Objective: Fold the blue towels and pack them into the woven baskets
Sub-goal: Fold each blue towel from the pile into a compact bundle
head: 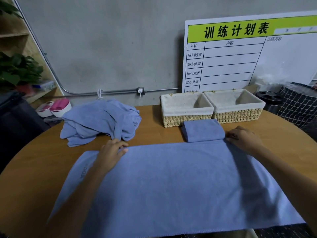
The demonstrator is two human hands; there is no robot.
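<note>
1. Spread flat nearest the camera, a blue towel (171, 182) covers the near table (42, 160).
2. Far left, a rumpled towel heap (101, 121).
3. Two woven baskets (187, 107) far right.
4. One folded towel (203, 130) touches them.
5. Left hand (111, 152) and right hand (243, 136) grip the towel's far edge, fingers curled.

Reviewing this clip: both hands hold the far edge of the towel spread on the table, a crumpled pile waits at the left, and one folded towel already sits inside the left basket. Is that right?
Not quite. The head view shows the folded towel on the table in front of the left basket, not inside it; both baskets look empty. The rest holds: the left hand and right hand are at the far edge of the spread towel, with the crumpled pile at left.
</note>
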